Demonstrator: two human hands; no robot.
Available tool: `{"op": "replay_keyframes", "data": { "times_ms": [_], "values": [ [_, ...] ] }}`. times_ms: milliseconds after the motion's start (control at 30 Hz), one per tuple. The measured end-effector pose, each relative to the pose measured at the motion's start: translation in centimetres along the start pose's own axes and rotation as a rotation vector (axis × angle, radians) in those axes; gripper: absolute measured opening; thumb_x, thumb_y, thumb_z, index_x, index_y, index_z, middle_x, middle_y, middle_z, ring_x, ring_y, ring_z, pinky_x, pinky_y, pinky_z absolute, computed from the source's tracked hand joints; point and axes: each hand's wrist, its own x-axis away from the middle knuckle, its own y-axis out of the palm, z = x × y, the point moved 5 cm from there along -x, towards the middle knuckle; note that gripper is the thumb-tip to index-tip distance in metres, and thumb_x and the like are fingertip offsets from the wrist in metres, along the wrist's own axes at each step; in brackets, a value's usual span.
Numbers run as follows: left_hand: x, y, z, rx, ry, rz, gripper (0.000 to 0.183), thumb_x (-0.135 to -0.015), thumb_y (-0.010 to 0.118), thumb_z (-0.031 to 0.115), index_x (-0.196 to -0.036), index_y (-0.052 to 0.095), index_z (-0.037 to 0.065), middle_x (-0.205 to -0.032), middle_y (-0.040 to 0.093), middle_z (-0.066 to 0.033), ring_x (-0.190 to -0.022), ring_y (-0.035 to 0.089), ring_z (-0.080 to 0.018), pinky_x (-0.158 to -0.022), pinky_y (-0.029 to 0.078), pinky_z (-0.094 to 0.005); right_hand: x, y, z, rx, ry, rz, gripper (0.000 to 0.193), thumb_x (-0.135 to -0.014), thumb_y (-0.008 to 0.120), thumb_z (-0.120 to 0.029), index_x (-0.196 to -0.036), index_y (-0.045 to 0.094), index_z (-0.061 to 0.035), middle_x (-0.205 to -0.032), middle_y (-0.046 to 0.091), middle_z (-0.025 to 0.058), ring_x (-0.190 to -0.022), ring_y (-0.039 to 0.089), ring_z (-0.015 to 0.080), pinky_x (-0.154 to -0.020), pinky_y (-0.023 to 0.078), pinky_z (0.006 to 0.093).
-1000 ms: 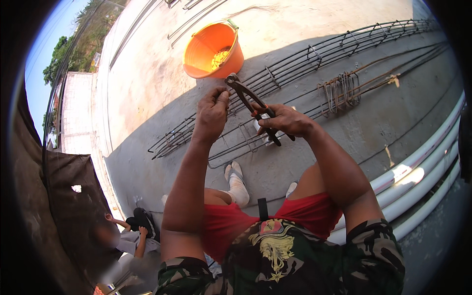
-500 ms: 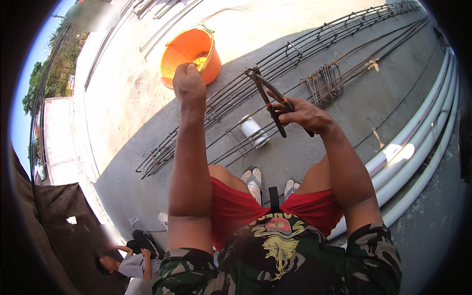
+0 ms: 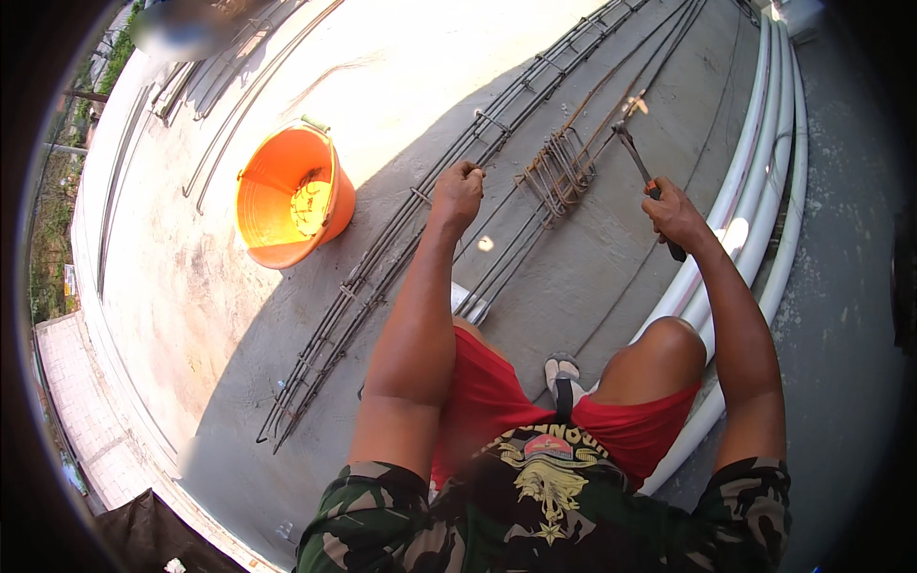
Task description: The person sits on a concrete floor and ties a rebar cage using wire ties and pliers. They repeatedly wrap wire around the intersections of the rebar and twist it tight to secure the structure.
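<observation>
My right hand [image 3: 676, 212] is wrapped round the handles of dark steel end-cutting pincers [image 3: 633, 151], whose jaws point up and away to the left. Over the long rebar cage [image 3: 487, 122] hovers my left hand [image 3: 458, 196], its fingers closed; whatever they may pinch is too small to make out. Several bent wire stirrups [image 3: 562, 177] sit bunched on thin rods between my two hands. A white spool [image 3: 461, 294] lies by my left knee, mostly hidden behind my forearm and the rods.
An orange bucket [image 3: 339, 205] with some yellowish contents stands at the left, in the sunlight. Long white pipes [image 3: 755, 172] curve along my right side. More metal bars [image 3: 253, 95] lie at the far left. A dark cloth [image 3: 153, 535] shows at the lower left.
My view has turned, so bucket and cage now appear further left. My right hand has carried the pincers to the right, beyond the stirrups. My left hand is now over the cage, away from the bucket.
</observation>
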Motion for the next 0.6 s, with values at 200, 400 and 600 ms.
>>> {"op": "replay_keyframes", "data": {
  "times_ms": [200,400,600],
  "values": [
    [-3.0,4.6,-1.7,-0.124,-0.045,-0.219,0.029,-0.091,0.055,0.021,-0.101,0.064,-0.004,-0.071,0.061,-0.0075,-0.066,0.056,-0.0165,-0.063,0.045,-0.0328,-6.3,-0.1,13.0,0.522,-0.035,-0.034,0.047,-0.074,0.068,-0.02,-0.111,0.052,0.0045,-0.097,0.063,0.024,-0.089,0.065,0.0373,-0.076,0.052,0.045],
    [-1.9,2.3,-0.5,-0.421,-0.031,-0.336,0.028,-0.093,0.054,0.022,-0.102,0.063,-0.003,-0.074,0.059,-0.0101,-0.071,0.057,-0.0193,-0.069,0.047,-0.0359,-12.4,8.9,23.8,0.323,-0.004,0.003,0.054,-0.073,0.078,-0.027,-0.108,0.049,0.0026,-0.106,0.06,0.0305,-0.103,0.059,0.0466,-0.086,0.048,0.0483],
    [4.7,-5.4,-0.5,-0.437,-0.264,-0.187,0.027,-0.095,0.054,0.023,-0.103,0.061,-0.002,-0.074,0.057,-0.0091,-0.071,0.056,-0.0185,-0.07,0.047,-0.0348,-16.8,12.6,21.2,0.831,-0.08,-0.072,0.049,-0.078,0.076,-0.03,-0.107,0.052,0.0019,-0.102,0.063,0.0303,-0.099,0.062,0.0453,-0.083,0.049,0.0504]
  ]
}}
